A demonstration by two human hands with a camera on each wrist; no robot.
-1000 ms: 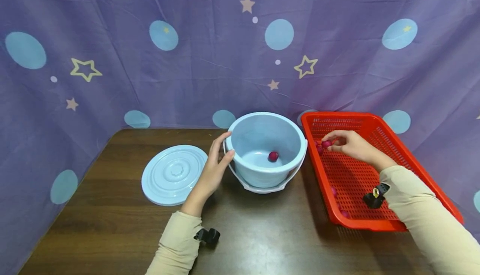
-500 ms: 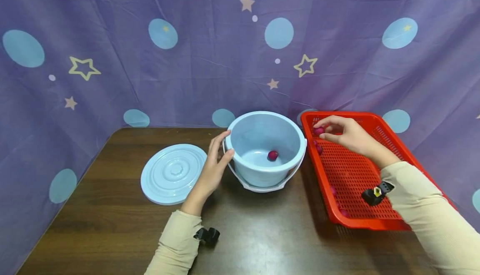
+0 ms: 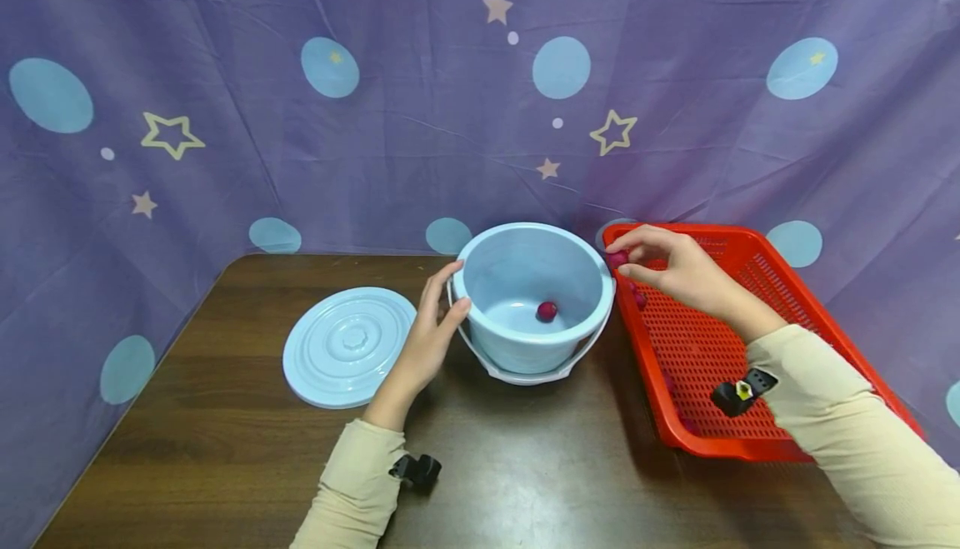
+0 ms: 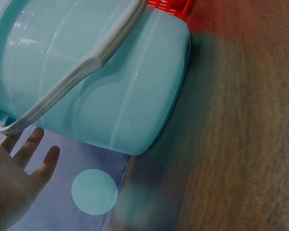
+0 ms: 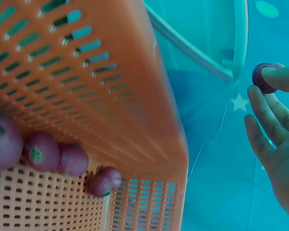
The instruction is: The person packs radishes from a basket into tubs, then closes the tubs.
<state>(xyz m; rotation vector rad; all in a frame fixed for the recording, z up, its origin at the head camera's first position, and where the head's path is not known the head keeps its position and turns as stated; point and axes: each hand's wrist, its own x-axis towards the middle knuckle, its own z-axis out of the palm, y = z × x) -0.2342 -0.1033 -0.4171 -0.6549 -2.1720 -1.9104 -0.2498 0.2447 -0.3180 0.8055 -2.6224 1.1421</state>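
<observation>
A pale blue bucket [image 3: 517, 353] stands upright with one radish [image 3: 547, 311] on its floor. My left hand [image 3: 422, 336] rests against the bucket's left rim, its fingers fairly straight; the left wrist view has these fingers beside the white handle's [image 4: 89, 67] pivot. Between thumb and fingertips my right hand [image 3: 675, 274] pinches a small red-purple radish [image 5: 263, 78]. It is above the near-left edge of the red basket [image 3: 651, 386], close to the bucket's right rim. Several radishes [image 5: 43, 151] lie along the basket's side wall.
A round pale blue lid [image 3: 348, 349] lies flat on the brown wooden table [image 3: 525, 482], left of the bucket. Behind the table hangs a purple curtain [image 3: 420, 116] with dots and stars. The basket stands close to the bucket's right side.
My right hand has lifted the radish from inside the basket and carried it left, over the basket's edge towards the bucket. My left hand has stayed at the bucket's rim.
</observation>
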